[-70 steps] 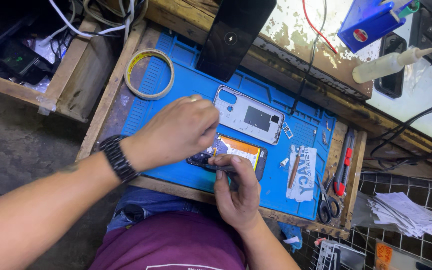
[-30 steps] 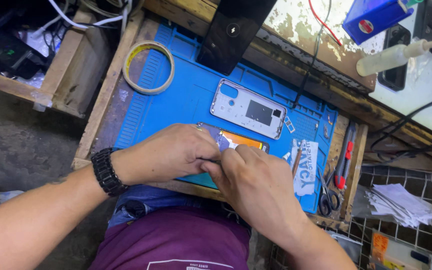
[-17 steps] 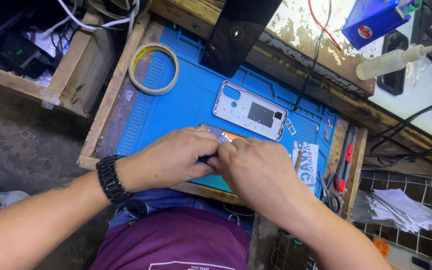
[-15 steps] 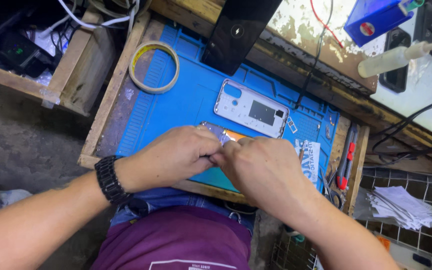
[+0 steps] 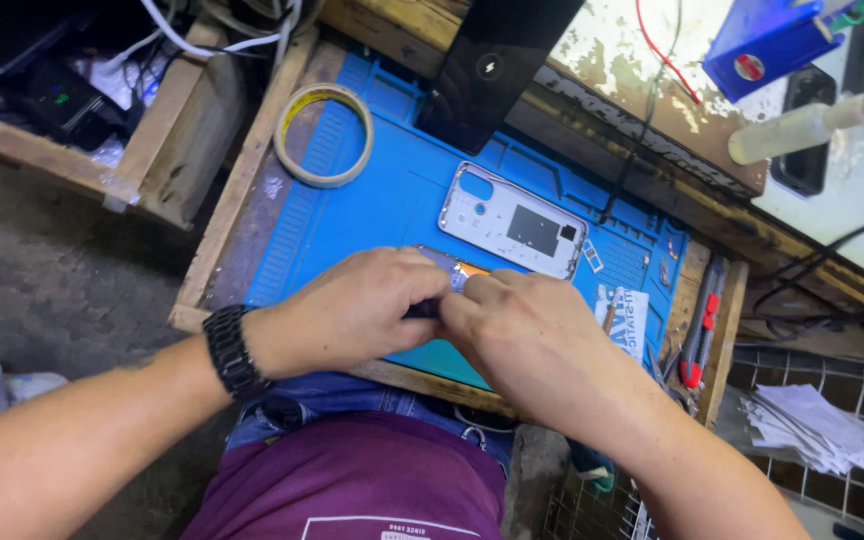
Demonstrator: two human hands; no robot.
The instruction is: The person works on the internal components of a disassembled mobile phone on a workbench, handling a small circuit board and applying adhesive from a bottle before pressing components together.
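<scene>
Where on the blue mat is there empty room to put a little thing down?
The blue mat is bare between the tape ring, the white phone frame and the left hand. It is crowded near the right hand, over the opened phone, and at the tools on the right.

The blue mat (image 5: 392, 215) covering the bench (image 5: 214, 235) looks like matt rubber, ribbed along its left edge and moulded into small trays at its right edge, while the bench itself is bare, rough, scuffed wood. The white phone frame (image 5: 512, 222) near the mat's far edge reads as smooth plastic with a faint sheen, the black slab (image 5: 492, 70) leaning at the far edge is glossy like glass, and the tape roll (image 5: 323, 134) at the far left corner is dull yellowish paper. The left hand (image 5: 357, 310) carries a black wristband (image 5: 229, 350) of shiny links, and the stack of sheets (image 5: 812, 425) past the right edge is plain matt paper.
</scene>
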